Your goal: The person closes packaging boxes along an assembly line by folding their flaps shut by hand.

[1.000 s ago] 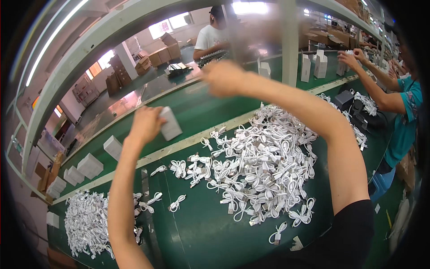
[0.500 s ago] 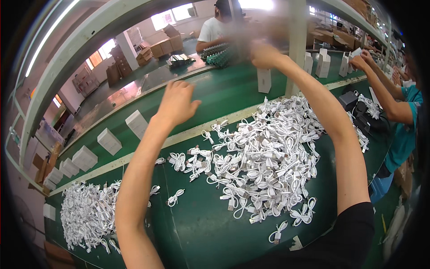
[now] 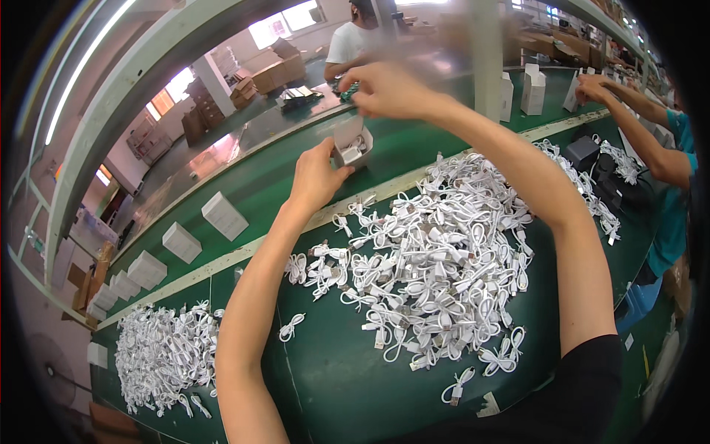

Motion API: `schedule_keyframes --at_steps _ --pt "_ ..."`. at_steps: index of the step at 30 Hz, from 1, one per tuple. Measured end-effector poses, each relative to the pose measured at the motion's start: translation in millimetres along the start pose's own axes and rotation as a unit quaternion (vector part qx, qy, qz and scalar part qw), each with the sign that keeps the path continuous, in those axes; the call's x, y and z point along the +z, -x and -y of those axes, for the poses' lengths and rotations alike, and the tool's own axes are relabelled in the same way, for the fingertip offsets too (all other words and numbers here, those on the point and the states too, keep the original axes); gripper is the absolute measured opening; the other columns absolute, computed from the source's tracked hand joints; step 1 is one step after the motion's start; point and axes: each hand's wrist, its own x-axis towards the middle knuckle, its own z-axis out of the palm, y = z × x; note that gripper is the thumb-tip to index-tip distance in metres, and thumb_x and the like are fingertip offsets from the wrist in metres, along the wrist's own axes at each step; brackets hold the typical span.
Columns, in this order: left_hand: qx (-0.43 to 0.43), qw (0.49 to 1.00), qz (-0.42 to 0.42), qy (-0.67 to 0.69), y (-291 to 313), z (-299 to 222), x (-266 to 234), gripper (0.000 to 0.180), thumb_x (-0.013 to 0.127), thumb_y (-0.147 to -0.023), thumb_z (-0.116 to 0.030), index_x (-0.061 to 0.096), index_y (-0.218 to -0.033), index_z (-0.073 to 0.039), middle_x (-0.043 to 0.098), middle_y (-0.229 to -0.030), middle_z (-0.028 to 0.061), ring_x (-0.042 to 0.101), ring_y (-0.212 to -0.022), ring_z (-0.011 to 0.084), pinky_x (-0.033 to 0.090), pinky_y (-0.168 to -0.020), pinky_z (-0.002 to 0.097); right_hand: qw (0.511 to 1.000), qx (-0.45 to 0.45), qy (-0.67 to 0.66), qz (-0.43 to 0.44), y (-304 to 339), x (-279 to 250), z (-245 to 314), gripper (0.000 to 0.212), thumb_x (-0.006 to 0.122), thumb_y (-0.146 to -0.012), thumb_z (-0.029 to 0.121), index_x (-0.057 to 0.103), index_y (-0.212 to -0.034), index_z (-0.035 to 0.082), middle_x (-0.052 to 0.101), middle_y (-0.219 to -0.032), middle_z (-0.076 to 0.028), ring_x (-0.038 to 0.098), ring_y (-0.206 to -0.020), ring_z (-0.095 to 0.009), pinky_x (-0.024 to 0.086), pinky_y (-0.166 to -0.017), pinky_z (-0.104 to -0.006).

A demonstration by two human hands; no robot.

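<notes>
My left hand [image 3: 319,176] grips the side of a small white box [image 3: 346,157] standing on the green conveyor belt, thumb and fingers around its near corner. The box's lid flap is raised, and white contents show inside, too small to name. Just above and to the right, my right hand [image 3: 392,90] reaches in with bent fingers. Between its thumb and fingers there is a gap with nothing visible in it. Below my arms lies a large heap of white USB cables [image 3: 444,259], coiled and tied, on the green table.
Another cable heap [image 3: 166,355] lies at the left. Closed white boxes [image 3: 224,216] line the belt on the left, and open ones [image 3: 533,90] stand at the right. A pale rail [image 3: 244,251] separates table and belt. A metal post [image 3: 488,66] rises ahead. Co-workers are across and at right.
My left hand has moved right and taken hold of the white box. My right hand has come left to above it. The box has shifted left along the belt.
</notes>
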Motion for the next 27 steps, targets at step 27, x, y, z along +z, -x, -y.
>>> schedule_keyframes --at_steps 27 --pt "-0.286 0.856 -0.025 0.431 20.2 35.3 -21.7 0.025 0.068 -0.106 -0.019 0.068 -0.129 -0.011 0.069 -0.103 0.0026 0.056 -0.077 0.0096 0.048 -0.064 0.0271 0.918 0.166 -0.343 0.112 -1.8 111.7 4.7 0.036 0.077 -0.100 0.013 0.060 -0.130 0.004 0.067 -0.098 -0.006 0.062 -0.067 -0.011 0.051 -0.054 -0.0266"
